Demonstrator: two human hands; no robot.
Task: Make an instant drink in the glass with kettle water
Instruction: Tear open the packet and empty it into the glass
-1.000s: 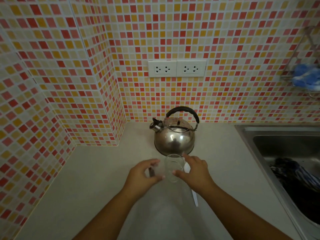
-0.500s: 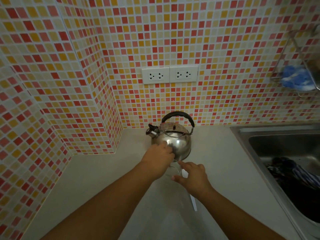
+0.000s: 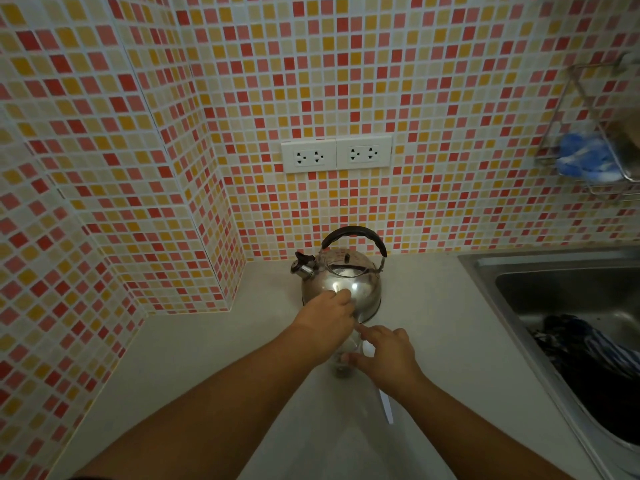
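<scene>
Our right hand steadies the glass at the kettle's six o'clock; left hand reaches over it, grip unclear — a careless lift could topple the glass

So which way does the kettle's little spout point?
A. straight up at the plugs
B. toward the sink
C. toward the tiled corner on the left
C: the kettle has its spout on the left side, aimed at the tiled corner, while the sink lies off to the right.
</scene>
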